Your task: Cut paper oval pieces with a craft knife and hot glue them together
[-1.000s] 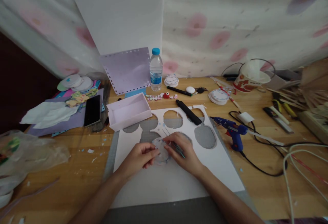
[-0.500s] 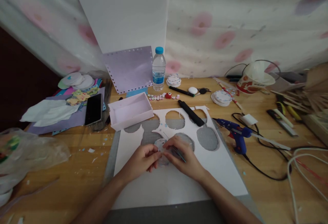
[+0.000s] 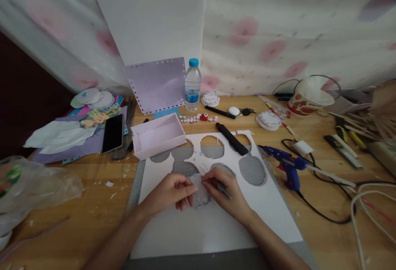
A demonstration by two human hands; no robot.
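Observation:
A white paper disc (image 3: 200,198) with small blue bits along its rim is pinched between the thumb and fingers of my left hand (image 3: 171,193). Close beside it, my right hand (image 3: 227,193) is closed around thin metal tweezers (image 3: 223,189), whose two slim points stick out past the fingers, up and to the left. The right fingertips are at the disc's right edge; whether they touch it I cannot tell. Under both hands lies a white sheet (image 3: 260,216) with several round holes cut out, on a grey cutting mat (image 3: 252,171).
A pale box (image 3: 159,136), a water bottle (image 3: 192,86) and a black marker-like tool (image 3: 231,139) stand or lie beyond the hands. On the right are a blue glue gun (image 3: 287,165) with its cable and a paper bucket (image 3: 307,101). Left are a phone (image 3: 113,134) and a plastic bag (image 3: 40,191).
My right hand has shifted slightly right, away from the left fingers, with the tweezers in it. More of the disc shows between the hands. The whole view has shifted a little.

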